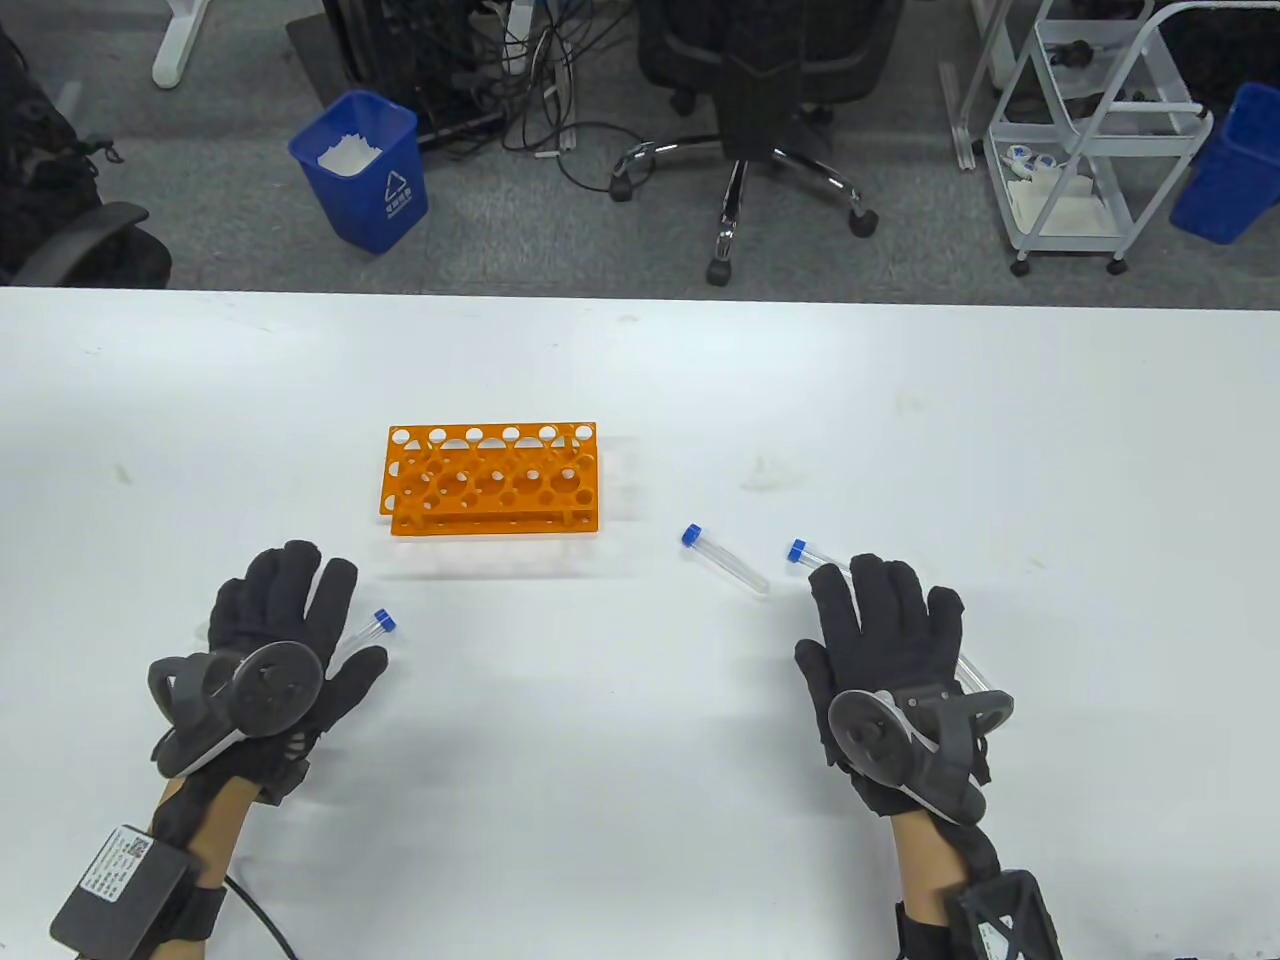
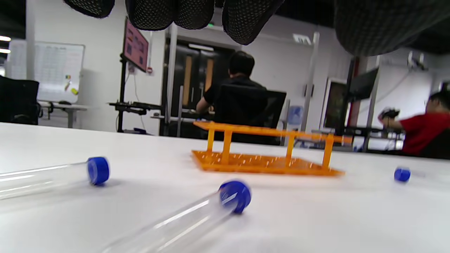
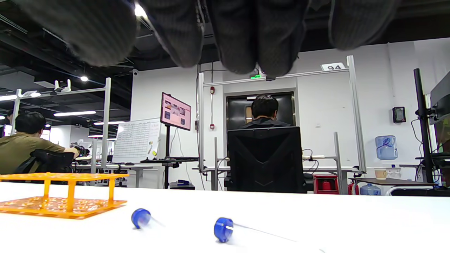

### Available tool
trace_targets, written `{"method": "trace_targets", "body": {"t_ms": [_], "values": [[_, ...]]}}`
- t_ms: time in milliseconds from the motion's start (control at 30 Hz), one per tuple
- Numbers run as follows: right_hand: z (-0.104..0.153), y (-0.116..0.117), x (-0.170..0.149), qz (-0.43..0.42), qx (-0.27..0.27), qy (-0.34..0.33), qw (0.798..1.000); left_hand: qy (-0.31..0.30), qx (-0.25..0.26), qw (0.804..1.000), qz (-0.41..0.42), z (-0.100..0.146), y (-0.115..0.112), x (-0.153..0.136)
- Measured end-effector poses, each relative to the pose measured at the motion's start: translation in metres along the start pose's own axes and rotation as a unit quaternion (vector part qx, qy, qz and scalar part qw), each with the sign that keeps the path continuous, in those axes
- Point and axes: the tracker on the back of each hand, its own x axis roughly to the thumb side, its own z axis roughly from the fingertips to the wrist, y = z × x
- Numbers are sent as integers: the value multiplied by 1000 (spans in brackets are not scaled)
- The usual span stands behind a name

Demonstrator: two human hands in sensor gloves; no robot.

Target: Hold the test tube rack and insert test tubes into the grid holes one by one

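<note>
An orange test tube rack (image 1: 490, 480) stands with no tubes in it at the table's middle; it also shows in the left wrist view (image 2: 267, 151) and the right wrist view (image 3: 59, 196). My left hand (image 1: 285, 600) lies palm down, fingers spread, over a blue-capped tube (image 1: 375, 628). The left wrist view shows two tubes (image 2: 52, 177) (image 2: 197, 218) lying below its fingers. My right hand (image 1: 885, 615) lies palm down over another tube (image 1: 800, 551). A further tube end (image 1: 975, 672) sticks out at that hand's right. A loose tube (image 1: 725, 560) lies between the rack and the right hand. Neither hand holds anything.
The white table (image 1: 640, 380) ends at its far edge near the top third. Beyond it stand a blue bin (image 1: 360, 170), a black office chair (image 1: 745, 110) and a white cart (image 1: 1090, 130). People sit at desks in the background of both wrist views.
</note>
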Motion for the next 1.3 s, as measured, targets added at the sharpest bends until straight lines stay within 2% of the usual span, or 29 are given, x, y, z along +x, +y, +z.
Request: {"method": "trace_targets", "body": {"t_ms": [167,300,367,467,567,633,667,733,800,933,1167,1300], "values": [[-1,-1,-1,-18,2,7,1000,36,21,998,57,-36,34,0],[-1,0,-1,-25,9,1,1000,69,14,989,128,-79,44,-4],[-1,-1,-2,-27,8,2,1000,90,6,988,123,-101,40,-8],[0,-2,-4,-36,8,14,999,140,-30,985,95,-134,22,-15],[1,-3,-5,-45,9,21,999,194,-64,975,87,-152,2,-21],[2,-3,-7,-48,8,25,999,232,-106,964,77,-163,-16,-26],[2,-3,-8,-49,9,27,998,247,-129,957,76,-167,-23,-28],[3,-3,-10,-54,11,32,998,302,-190,929,96,-171,-40,-31],[3,-3,-11,-57,12,36,998,330,-231,906,128,-173,-52,-33],[4,-4,-14,-62,13,42,997,349,-286,876,170,-177,-66,-36],[4,-3,-13,-68,16,44,997,367,-263,868,208,-178,-73,-40],[3,-1,-13,-70,23,46,996,359,-259,841,309,-174,-73,-43]]}}
